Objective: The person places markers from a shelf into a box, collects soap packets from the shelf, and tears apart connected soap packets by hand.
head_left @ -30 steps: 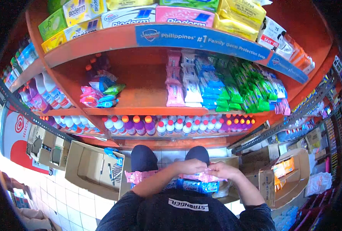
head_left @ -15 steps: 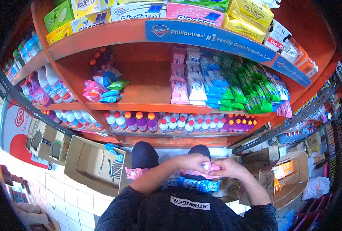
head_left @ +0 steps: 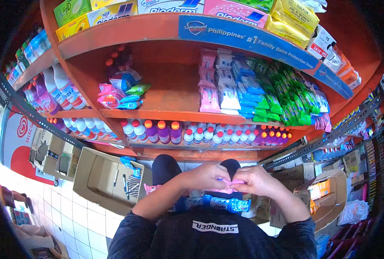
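Observation:
Both my hands are closed on a pink soap packet (head_left: 227, 187) above my lap. My left hand (head_left: 205, 177) grips it from the left. My right hand (head_left: 254, 180) pinches its right end, close against the left fingers. Another pink wrapper (head_left: 151, 188) shows beyond my left forearm, and I cannot tell whether it joins the held one. Blue soap packets (head_left: 226, 204) lie across my lap, just below the hands. The fingers hide much of the held packet.
A shelf (head_left: 157, 101) ahead holds rows of pink, white, blue and green soap packets (head_left: 252, 93). Bottles (head_left: 164, 133) stand underneath. An open cardboard box (head_left: 99, 172) with pens sits at my left; another box (head_left: 336, 194) with orange packs is at my right.
My hands have come closer together on the pink packet, and the right fingers now pinch its end. The whole view has shifted slightly to the right.

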{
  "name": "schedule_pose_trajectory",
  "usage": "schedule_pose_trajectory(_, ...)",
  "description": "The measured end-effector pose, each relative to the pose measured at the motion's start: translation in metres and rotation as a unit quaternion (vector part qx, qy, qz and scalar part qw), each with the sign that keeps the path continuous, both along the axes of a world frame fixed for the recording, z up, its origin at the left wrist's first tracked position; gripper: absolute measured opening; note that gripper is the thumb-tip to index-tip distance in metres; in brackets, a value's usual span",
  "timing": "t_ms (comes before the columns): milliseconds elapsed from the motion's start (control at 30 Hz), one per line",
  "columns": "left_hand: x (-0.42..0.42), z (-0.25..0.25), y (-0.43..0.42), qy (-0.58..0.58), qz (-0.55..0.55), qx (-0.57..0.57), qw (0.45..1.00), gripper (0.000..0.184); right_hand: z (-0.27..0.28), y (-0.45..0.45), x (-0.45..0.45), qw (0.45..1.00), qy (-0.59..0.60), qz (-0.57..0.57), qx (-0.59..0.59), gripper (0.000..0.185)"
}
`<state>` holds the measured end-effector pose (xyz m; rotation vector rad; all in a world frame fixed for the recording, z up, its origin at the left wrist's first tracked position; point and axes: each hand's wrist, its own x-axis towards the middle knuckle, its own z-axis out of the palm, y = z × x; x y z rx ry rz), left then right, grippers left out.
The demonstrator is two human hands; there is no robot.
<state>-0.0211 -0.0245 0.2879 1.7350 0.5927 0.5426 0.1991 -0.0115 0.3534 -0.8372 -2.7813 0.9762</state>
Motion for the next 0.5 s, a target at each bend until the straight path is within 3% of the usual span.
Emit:
schedule_pose_trajectory(133, -0.02, 0.011, -0.006, -0.057, 0.051, 0.048, 0.996, 0.02, 0.012, 0.009, -0.019, 0.995, 0.096, 0.032, 0.001, 0.016)
schedule_pose_trajectory(367, -0.041, 0.016, -0.003, -0.039, 0.123, 0.157, 0.979, 0.021, 0.037, 0.03, -0.046, 0.996, -0.043, 0.065, 0.032, 0.027)
schedule_pose_trajectory(500, -0.05, 0.031, 0.002, -0.011, 0.149, 0.08, 0.985, 0.021, 0.04, 0.05, -0.057, 0.996, -0.071, 0.049, -0.017, 0.034)
